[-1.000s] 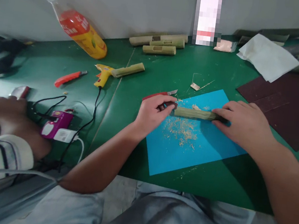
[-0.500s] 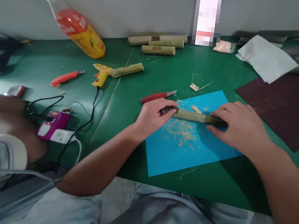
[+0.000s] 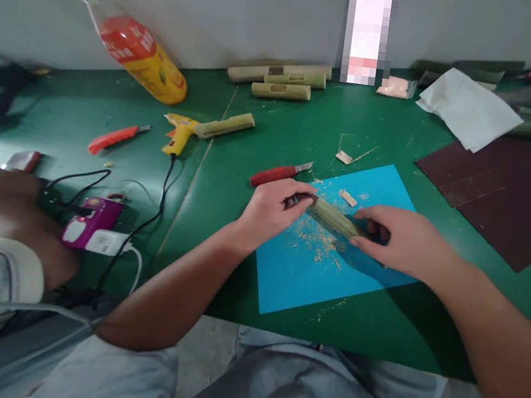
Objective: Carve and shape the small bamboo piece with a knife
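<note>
Over a blue sheet (image 3: 284, 285) strewn with sawdust and shavings, my right hand (image 3: 396, 238) grips a green-tan bamboo piece (image 3: 333, 218) near its right end. My left hand (image 3: 271, 207) pinches a small dark brown piece of what looks like sandpaper (image 3: 312, 199) at the bamboo's left end. My fingers partly hide both ends. Just beyond my left hand lies a red-handled knife (image 3: 275, 176). A pale wood chip (image 3: 347, 198) rests on the blue sheet behind the bamboo.
Cut bamboo tubes (image 3: 281, 90) lie along the wall. To the left are a yellow glue gun (image 3: 180, 134), an orange cutter (image 3: 115, 138), a drink bottle (image 3: 142, 55) and a purple power adapter (image 3: 93, 220) with cords. Another person's hand (image 3: 0, 192) rests there. Dark brown sheets (image 3: 510, 210) lie right.
My right hand has moved left and toward me, turning the bamboo so its right end points nearer to my body. My left hand keeps its place at the other end.
</note>
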{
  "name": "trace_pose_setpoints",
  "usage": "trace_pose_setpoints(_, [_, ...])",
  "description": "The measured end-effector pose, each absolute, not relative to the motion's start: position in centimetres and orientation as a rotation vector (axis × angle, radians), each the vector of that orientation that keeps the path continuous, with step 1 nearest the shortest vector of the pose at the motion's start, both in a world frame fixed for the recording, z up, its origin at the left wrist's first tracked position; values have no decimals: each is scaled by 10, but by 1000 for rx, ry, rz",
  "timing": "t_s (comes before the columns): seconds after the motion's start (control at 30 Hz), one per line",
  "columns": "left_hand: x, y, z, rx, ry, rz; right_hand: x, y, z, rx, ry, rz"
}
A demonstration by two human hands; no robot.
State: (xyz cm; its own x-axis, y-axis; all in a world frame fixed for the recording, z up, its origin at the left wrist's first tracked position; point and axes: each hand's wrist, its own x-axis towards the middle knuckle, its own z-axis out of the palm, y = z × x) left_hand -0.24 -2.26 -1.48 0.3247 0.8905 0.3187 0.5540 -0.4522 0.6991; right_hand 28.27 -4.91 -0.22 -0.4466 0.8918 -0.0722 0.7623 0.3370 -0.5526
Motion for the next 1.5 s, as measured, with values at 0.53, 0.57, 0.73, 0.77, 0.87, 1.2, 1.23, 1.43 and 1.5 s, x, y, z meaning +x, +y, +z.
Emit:
trace_pose_setpoints(0.53, [1, -25, -16, 2044, 1288, 1136, 272, -52, 8, -1504, -1946, 1079])
trace_pose_setpoints(0.57, [1, -25, -17, 1988, 1303, 1166, 273, -51, 9, -1500, -1808, 1153])
trace_pose_setpoints(0.73, [2, -26, -22, 1766, 1269, 1221, 275, -47, 8, -1412, -1294, 1437])
trace_pose_setpoints(0.77, [3, -26, -23, 1751, 1259, 1208, 275, -46, 6, -1393, -1246, 1448])
trace_pose_setpoints(0.87, [6, -27, -22, 1703, 1255, 1180, 274, -44, -1, -1366, -1167, 1434])
trace_pose_setpoints(1.2, [30, -49, -11, 1482, 990, 1051, 266, -41, -4, -1279, -1141, 1379])
trace_pose_setpoints(1.23, [32, -52, -10, 1478, 929, 1001, 265, -42, -5, -1265, -1137, 1369])
trace_pose_setpoints(1.43, [46, -63, -10, 1422, 783, 805, 256, -45, -11, -1199, -1099, 1348])
trace_pose_setpoints(1.5, [48, -63, -11, 1408, 785, 807, 252, -46, -12, -1186, -1069, 1352])
